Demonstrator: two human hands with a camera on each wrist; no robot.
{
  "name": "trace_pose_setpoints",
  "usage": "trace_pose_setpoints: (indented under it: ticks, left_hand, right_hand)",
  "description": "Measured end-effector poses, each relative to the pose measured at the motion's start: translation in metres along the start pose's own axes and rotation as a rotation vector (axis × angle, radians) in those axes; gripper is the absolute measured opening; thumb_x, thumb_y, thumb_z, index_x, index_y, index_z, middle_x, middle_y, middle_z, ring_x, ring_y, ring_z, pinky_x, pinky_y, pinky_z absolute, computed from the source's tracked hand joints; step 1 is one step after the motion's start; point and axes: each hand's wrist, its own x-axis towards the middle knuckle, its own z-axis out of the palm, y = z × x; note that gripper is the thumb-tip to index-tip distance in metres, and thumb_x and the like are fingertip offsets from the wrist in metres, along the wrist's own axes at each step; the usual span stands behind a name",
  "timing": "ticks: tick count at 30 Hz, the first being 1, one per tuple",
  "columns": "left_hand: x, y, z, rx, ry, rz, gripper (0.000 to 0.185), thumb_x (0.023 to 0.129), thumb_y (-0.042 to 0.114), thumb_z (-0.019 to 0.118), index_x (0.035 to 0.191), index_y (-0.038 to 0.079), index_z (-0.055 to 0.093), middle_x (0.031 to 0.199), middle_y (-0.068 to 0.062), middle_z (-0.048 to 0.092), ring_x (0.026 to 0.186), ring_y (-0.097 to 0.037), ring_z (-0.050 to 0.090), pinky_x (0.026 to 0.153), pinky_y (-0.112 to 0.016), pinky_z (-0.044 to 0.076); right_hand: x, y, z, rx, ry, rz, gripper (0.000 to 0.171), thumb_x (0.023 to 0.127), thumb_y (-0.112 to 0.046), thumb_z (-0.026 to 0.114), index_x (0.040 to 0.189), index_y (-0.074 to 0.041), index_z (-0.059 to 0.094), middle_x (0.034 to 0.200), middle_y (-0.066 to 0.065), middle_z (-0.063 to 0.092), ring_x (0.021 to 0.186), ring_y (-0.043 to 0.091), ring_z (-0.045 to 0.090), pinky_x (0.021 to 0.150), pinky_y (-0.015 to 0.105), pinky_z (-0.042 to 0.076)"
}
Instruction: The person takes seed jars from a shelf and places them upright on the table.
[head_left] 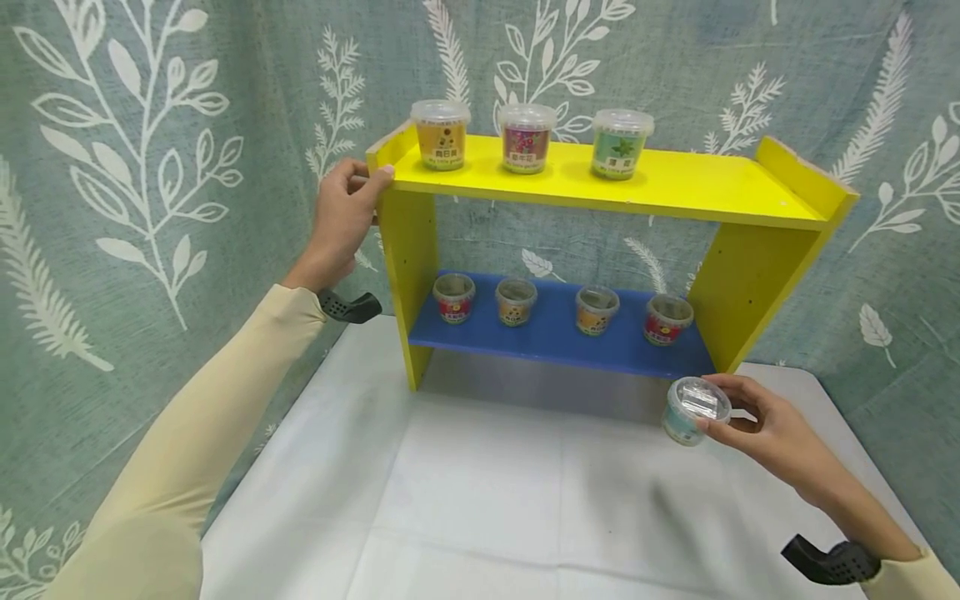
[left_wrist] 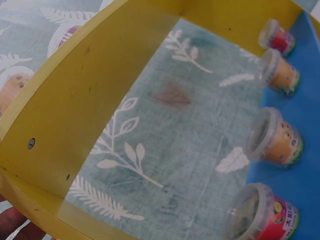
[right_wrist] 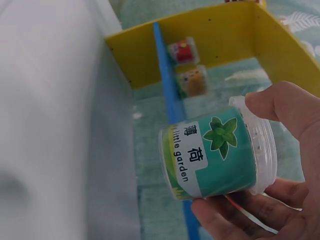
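In the head view, the left hand (head_left: 341,225) is gripping the left end of the yellow shelf (head_left: 675,187), its thumb lying along the top edge and the other fingers curling behind the raised side lip. Just beyond those fingers, three lidded cups are standing in a row on the top board: an orange cup (head_left: 440,134) nearest the thumb, a pink cup (head_left: 527,138) further along, and a green cup (head_left: 622,143) furthest from it. Below the fingers, four small cups (head_left: 558,307) are sitting along the blue lower board (head_left: 555,337). The right hand (head_left: 761,425) is holding a teal cup (head_left: 693,410) above the white tabletop (head_left: 487,500), just in front of the blue board's right end; the fingers are curling round the cup's lid rim and body, with the clear lid turned upward.

In the left wrist view, only a sliver of the left hand's fingers (left_wrist: 15,225) is showing at the lower left corner, pressing against the yellow shelf's underside edge (left_wrist: 75,125). Well beyond them, the four small cups (left_wrist: 275,140) are lining the blue board.

In the right wrist view, the right hand's fingers (right_wrist: 285,107) are wrapping round the teal cup (right_wrist: 215,155), thumb under its base end, fingertips over the lid rim. The cup is lying tilted on its side, its mint-leaf label facing the camera. Beyond the fingertips, two small cups (right_wrist: 187,67) are sitting on the blue board.
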Motion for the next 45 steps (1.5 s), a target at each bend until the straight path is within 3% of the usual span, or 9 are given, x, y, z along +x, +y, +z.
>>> trace_pose_setpoints:
  ticks: [7,14,22,31,45]
  left_hand:
    - [0.001,0.0,0.002,-0.006,0.003,0.002,0.036,0.1,0.048,0.063,0.118,0.017,0.06,0.112,-0.003,0.062,0.099,-0.021,0.06,0.082,-0.036,0.049]
    - [0.0,-0.001,0.001,0.01,0.011,0.007,0.037,0.101,0.049,0.063,0.119,0.017,0.06,0.113,-0.004,0.061,0.101,-0.021,0.06,0.083,-0.036,0.048]
    - [0.001,-0.001,0.001,0.007,0.01,-0.003,0.037,0.1,0.049,0.063,0.118,0.017,0.06,0.112,-0.003,0.062,0.1,-0.021,0.06,0.083,-0.036,0.049]
    - [0.0,-0.001,0.001,0.006,0.005,0.005,0.036,0.101,0.049,0.062,0.117,0.017,0.059,0.112,-0.004,0.062,0.099,-0.021,0.06,0.083,-0.036,0.049]
    - [-0.001,0.0,0.001,-0.015,0.003,0.001,0.035,0.101,0.047,0.063,0.117,0.017,0.06,0.11,-0.003,0.061,0.099,-0.021,0.06,0.084,-0.036,0.048]
  right_hand:
    - [-0.003,0.015,0.01,0.024,-0.014,0.024,0.06,0.097,-0.027,0.075,0.146,-0.006,0.047,0.137,0.016,0.055,0.105,0.004,0.065,0.081,0.024,0.057]
    - [-0.006,0.029,0.021,0.018,-0.043,0.074,0.063,0.097,-0.035,0.074,0.147,-0.009,0.047,0.138,0.016,0.054,0.112,0.025,0.064,0.08,0.027,0.058]
    - [-0.008,0.044,0.034,0.022,-0.066,0.097,0.061,0.096,-0.037,0.075,0.144,-0.01,0.049,0.136,0.014,0.059,0.112,0.017,0.062,0.084,0.026,0.057]
    - [-0.007,0.059,0.044,0.034,-0.107,0.162,0.069,0.093,-0.042,0.077,0.146,-0.009,0.046,0.139,0.017,0.055,0.12,0.037,0.06,0.083,0.029,0.057]
    - [-0.008,0.079,0.053,0.029,-0.117,0.173,0.073,0.092,-0.041,0.078,0.147,-0.008,0.044,0.142,0.018,0.054,0.126,0.04,0.057,0.084,0.031,0.057]
